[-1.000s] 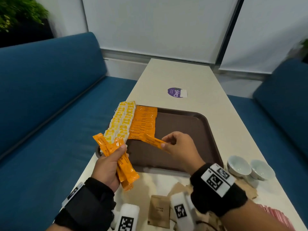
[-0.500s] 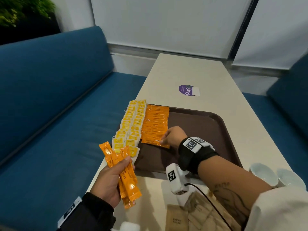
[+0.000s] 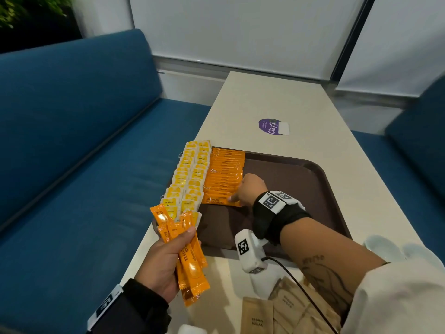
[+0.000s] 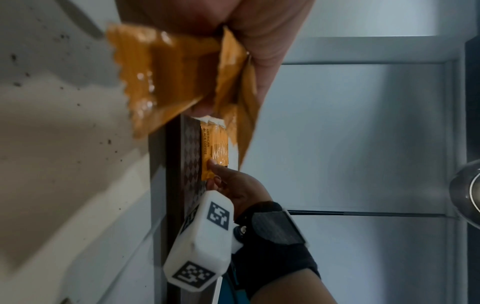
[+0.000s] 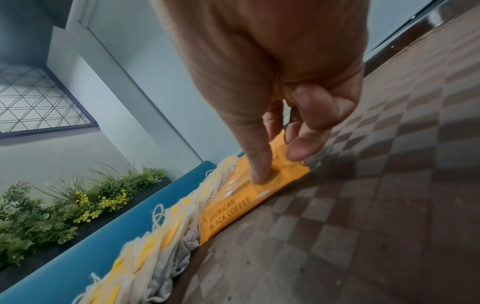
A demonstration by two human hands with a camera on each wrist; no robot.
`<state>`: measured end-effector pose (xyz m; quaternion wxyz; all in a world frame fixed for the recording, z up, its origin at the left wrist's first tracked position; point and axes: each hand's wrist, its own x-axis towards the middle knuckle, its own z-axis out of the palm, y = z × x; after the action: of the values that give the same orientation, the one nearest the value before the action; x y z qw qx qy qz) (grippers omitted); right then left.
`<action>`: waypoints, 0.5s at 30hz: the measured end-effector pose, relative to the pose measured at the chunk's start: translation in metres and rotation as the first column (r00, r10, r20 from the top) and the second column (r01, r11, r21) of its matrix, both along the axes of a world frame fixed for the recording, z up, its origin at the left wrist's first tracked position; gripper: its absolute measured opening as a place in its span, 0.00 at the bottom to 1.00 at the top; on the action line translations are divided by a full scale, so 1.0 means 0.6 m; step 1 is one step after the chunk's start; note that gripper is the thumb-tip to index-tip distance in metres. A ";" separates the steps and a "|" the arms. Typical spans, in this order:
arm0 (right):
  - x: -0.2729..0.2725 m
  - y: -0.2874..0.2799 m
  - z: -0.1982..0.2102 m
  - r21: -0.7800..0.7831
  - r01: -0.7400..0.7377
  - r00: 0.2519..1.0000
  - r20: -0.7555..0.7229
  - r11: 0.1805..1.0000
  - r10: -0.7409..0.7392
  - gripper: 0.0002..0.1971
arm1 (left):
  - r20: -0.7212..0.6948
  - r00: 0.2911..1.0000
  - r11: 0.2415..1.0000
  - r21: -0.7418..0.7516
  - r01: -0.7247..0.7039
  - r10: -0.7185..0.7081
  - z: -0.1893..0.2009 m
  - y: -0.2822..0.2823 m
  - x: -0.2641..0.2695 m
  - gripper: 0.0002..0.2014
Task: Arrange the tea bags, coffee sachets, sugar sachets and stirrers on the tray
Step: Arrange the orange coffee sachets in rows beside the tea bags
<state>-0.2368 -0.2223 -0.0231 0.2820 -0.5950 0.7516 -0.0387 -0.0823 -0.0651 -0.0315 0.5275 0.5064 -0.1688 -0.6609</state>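
We press the newest sachet (image 3: 222,201) flat with right hand (image 3: 249,189) fingers extended, squaring the row at tray (image 3: 301,189) 9 o'clock; left hand (image 3: 166,259) clamps spare sachets (image 3: 185,249), ready to feed.

I sit at a pale table (image 3: 277,102) flanked by blue upholstered benches (image 3: 72,131), with white roller blinds (image 3: 228,30) covering the windows ahead. Green plants (image 5: 52,209) with small yellow flowers grow behind the left bench.
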 end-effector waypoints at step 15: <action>-0.007 0.129 0.081 -0.082 -0.158 0.823 0.539 0.984 0.177 0.15 | -0.053 0.999 0.998 -0.064 0.004 -0.007 0.002 -0.003 -0.005 0.16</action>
<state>-0.2407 -0.1449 0.0258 0.4761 -0.6276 0.5847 -0.1936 -0.0854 -0.0670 -0.0305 0.5459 0.4712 -0.1773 -0.6697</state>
